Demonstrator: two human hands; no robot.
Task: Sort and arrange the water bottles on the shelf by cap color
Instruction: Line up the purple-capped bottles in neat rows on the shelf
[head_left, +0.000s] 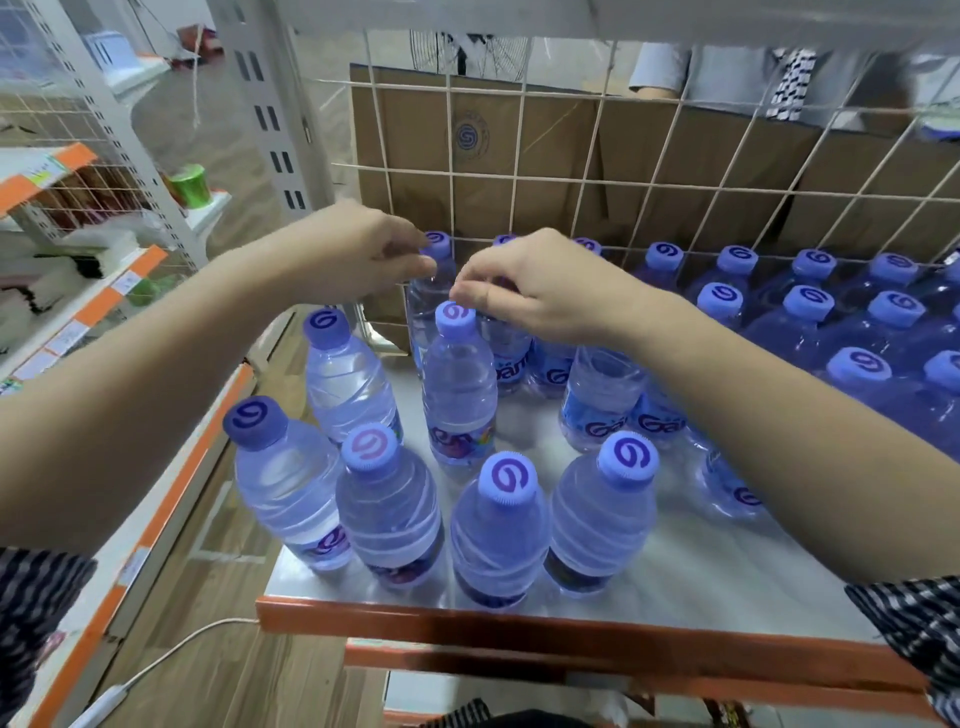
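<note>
Several clear water bottles with purple-blue caps stand on the grey shelf (675, 571). My left hand (358, 254) pinches the neck of a back bottle (435, 245) against the wire grid. My right hand (535, 291) curls over the top of another bottle (506, 343), hiding its cap. Just in front of both hands stands a bottle with a lighter cap (455, 315). Two darker-capped bottles (254, 422) (325, 326) stand at the left edge, with three more bottles (370, 448) (508, 477) (627, 458) along the front. A dense block of bottles (810, 301) fills the right side.
A white wire grid (519, 182) closes the back of the shelf, with a cardboard box (467, 140) behind it. An orange rail (519, 621) edges the shelf front. Another shelving unit (78, 208) stands at left, and a white cable (171, 649) lies on the wooden floor.
</note>
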